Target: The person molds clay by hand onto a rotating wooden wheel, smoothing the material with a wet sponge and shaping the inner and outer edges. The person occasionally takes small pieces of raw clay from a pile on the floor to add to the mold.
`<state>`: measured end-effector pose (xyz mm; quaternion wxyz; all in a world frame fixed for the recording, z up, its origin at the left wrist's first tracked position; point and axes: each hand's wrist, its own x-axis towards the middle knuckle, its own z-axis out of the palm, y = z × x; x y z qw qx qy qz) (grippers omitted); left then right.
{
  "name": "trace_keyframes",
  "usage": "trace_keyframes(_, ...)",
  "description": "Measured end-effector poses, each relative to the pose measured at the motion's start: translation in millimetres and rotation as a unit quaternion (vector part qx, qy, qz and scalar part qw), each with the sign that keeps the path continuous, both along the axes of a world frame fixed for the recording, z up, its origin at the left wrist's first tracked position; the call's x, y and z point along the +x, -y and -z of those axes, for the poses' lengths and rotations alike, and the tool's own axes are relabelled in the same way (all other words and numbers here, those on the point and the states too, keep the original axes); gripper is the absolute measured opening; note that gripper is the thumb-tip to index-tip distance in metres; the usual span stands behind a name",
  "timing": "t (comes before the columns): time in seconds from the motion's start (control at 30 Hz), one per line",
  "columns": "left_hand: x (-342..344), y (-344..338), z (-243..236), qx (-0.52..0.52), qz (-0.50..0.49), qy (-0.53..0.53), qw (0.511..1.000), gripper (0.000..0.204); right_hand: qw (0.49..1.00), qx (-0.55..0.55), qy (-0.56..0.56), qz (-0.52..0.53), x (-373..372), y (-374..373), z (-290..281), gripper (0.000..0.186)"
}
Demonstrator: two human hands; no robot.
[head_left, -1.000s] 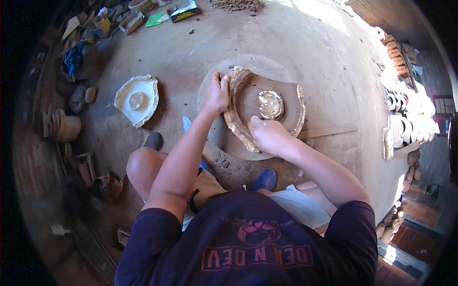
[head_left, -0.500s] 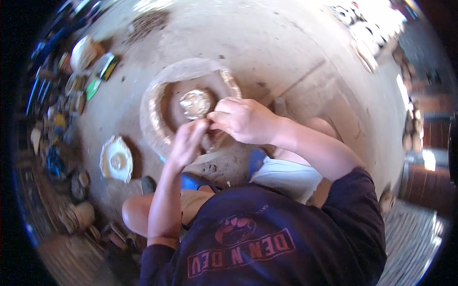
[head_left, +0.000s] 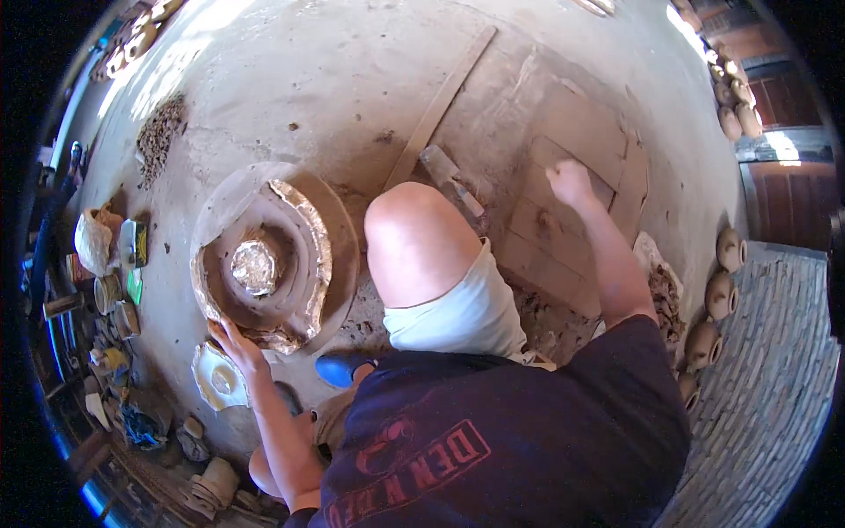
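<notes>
A round turntable (head_left: 346,238) stands on the floor to my left and carries a thick ring wall of brown clay (head_left: 317,238) with a pale, shiny rim. The wall has a gap at its upper left. Inside it sits a round lump (head_left: 255,267) with a light, glossy top. My left hand (head_left: 238,348), fingers stretched out, is at the near outer side of the ring and seems to touch it. Over flat clay slabs (head_left: 550,224) on the right, my right hand (head_left: 570,183) is closed; whatever it may hold is hidden.
A long wooden board (head_left: 444,101) and a block-like tool (head_left: 449,180) lie beyond my raised knee. A scalloped white dish (head_left: 207,378) rests by the turntable. Clay pots (head_left: 722,295) line the right edge, clutter (head_left: 110,352) the left. Crumbled clay (head_left: 161,132) is heaped farther off.
Both hands were together at the ring's near right rim. My right hand has swung right over the slabs, while the left has shifted to the ring's near outer side. The view has turned rightward.
</notes>
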<state>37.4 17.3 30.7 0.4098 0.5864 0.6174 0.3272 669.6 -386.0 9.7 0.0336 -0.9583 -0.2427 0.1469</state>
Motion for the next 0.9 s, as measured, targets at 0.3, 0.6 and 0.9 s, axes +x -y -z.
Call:
trace_keyframes(0.3,-16.4,-0.2,25.8,0.013,-0.022,-0.025,0.999,0.071,0.962,-0.240,-0.126,-0.030,-39.1,72.6,133.5,0.037)
trace_keyframes(0.6,-14.8,30.6,-42.0,0.096,-0.025,-0.099,0.990,0.063,0.986,-0.073,-0.150,-0.025,-37.9,33.7,91.8,0.035)
trace_keyframes(0.9,57.0,91.3,-152.3,-0.010,0.317,0.097,0.943,0.051,0.905,0.191,0.146,-0.350,-193.0,-187.4,-214.3,0.027)
